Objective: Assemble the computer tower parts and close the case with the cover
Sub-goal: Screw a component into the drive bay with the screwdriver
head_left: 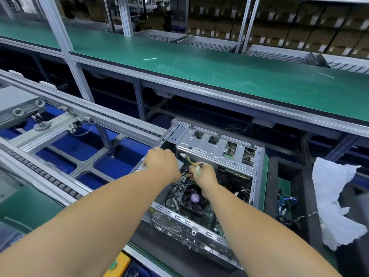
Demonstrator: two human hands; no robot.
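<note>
An open silver computer case (pixel 257 170) lies on its side in front of me, its motherboard and black CPU fan (pixel 194 198) exposed. Both hands reach inside near the drive cage (pixel 217 148). My left hand (pixel 161 163) is curled over the case's upper left edge, fingers hidden. My right hand (pixel 203 173) grips a bundle of power cables (pixel 190 162) with yellow and black wires and white plug ends sticking out above the fingers. No cover panel is in view.
A black foam tray (pixel 287 198) at the right holds loose blue and black cables, with a crumpled white bag (pixel 335 200) over it. A roller conveyor (pixel 60 176) runs at the left. A long green shelf (pixel 199 62) spans above the case.
</note>
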